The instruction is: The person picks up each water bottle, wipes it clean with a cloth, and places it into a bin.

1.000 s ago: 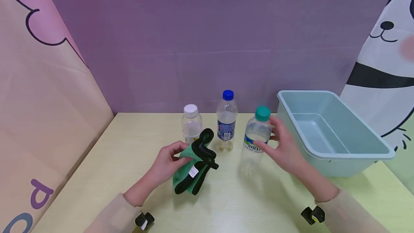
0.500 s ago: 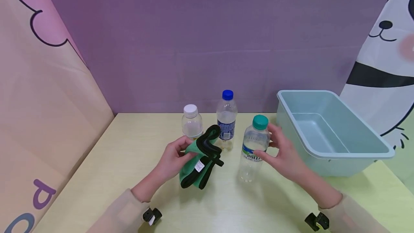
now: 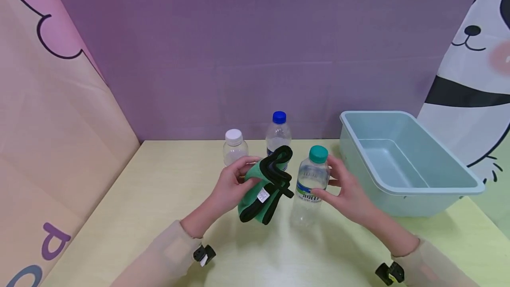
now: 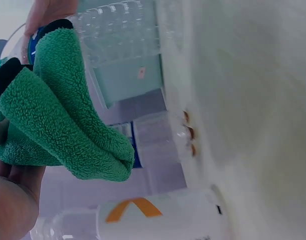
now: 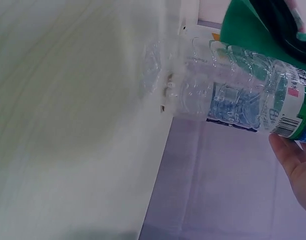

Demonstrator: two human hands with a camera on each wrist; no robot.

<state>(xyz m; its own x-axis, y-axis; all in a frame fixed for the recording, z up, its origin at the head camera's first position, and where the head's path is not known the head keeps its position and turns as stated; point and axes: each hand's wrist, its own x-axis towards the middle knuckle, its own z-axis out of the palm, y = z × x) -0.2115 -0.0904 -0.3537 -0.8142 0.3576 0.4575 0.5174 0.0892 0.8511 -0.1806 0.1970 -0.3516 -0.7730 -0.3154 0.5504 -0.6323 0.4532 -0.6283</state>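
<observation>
A folded green cloth point(image 3: 255, 196) with black edging and a small white tag is pinched in my left hand point(image 3: 231, 187). In the left wrist view the cloth point(image 4: 78, 110) shows its fluffy side and hides part of the fingers. My right hand point(image 3: 350, 191) grips a clear plastic bottle point(image 3: 308, 189) with a teal cap, thumb and fingers round its label. The bottle stands upright, just right of the cloth. Seen from the right wrist, its ribbed lower part point(image 5: 233, 75) lies close to the tabletop, with the cloth point(image 5: 258, 30) near its side.
Behind the cloth stand a white-capped bottle point(image 3: 235, 147) and a blue-capped bottle point(image 3: 279, 134), both partly hidden. A light blue plastic basin point(image 3: 410, 189) stands to the right of my right hand. The pale wooden table point(image 3: 159, 180) meets a purple cloth backdrop point(image 3: 223, 56).
My left hand has carried the cloth rightward and slightly up, closer to the teal-capped bottle. My right hand has brought that bottle slightly left and down toward me.
</observation>
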